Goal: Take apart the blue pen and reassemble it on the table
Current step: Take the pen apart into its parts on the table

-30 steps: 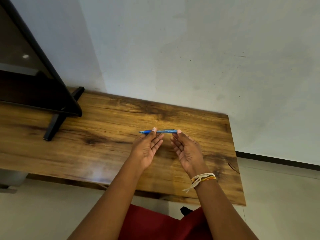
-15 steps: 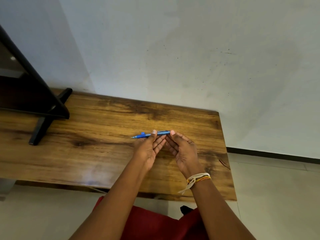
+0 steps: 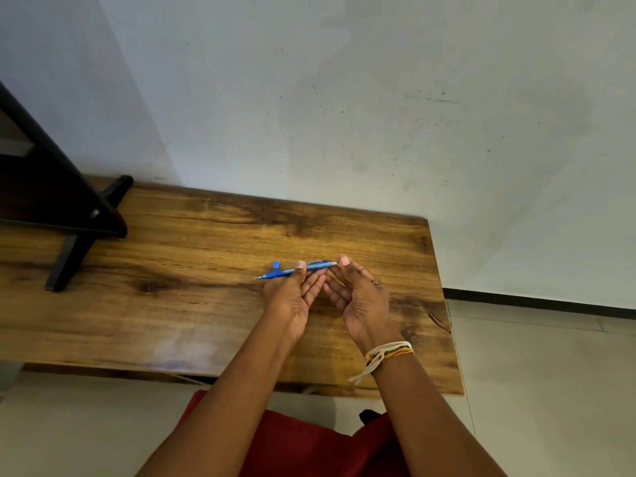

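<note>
A slim blue pen [image 3: 279,272] is held level just above the wooden table [image 3: 179,277], its writing tip pointing left. My left hand [image 3: 292,294] pinches the pen near its middle between thumb and fingertips. My right hand [image 3: 358,297] pinches the pen's right end, palm turned toward the left hand. A small blue piece [image 3: 275,265] shows just behind the pen's left half; whether it lies on the table or is part of the pen is unclear.
A black stand with a dark panel [image 3: 79,215] occupies the table's left end. The wall [image 3: 344,115] rises right behind the table. The table's right edge [image 3: 447,321] drops to a tiled floor. A thread bracelet [image 3: 385,354] circles my right wrist.
My hands have drawn closer together along the pen. The small blue piece has come into sight behind the pen's left half. The camera has shifted a little.
</note>
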Available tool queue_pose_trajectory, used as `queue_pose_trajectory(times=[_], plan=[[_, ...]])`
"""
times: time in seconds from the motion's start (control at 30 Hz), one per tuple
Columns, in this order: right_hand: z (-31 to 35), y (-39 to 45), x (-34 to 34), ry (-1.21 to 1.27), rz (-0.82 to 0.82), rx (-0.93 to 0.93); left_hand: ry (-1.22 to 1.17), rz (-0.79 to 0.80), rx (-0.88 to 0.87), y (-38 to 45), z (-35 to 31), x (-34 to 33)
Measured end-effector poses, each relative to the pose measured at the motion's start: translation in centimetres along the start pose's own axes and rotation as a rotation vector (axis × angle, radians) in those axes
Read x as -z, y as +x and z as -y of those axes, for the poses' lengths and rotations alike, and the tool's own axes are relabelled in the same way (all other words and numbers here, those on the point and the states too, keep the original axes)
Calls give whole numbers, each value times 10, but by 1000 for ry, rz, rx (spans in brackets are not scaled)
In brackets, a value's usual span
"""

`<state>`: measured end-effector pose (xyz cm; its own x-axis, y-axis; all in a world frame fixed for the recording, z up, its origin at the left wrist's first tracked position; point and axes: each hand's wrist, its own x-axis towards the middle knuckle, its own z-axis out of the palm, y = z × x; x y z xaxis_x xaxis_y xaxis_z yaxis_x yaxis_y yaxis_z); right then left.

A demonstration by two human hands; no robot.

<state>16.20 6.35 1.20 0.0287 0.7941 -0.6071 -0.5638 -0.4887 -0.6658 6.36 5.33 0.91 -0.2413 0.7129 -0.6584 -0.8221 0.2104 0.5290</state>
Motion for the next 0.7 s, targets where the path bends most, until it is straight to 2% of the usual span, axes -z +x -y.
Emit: queue_pose_trajectory(times=[0.2,0.3,0.47,0.7], plan=[[1,5,5,23,29,-36,-3,-8,5,2,1,1],[3,10,7,-45,-6,27,2,8,11,4,1,3],[11,28,26,-726,-248,388,52,58,-5,7,0,6],[16,36,44,-1182,-227,509,137,78,-8,10,3,5]])
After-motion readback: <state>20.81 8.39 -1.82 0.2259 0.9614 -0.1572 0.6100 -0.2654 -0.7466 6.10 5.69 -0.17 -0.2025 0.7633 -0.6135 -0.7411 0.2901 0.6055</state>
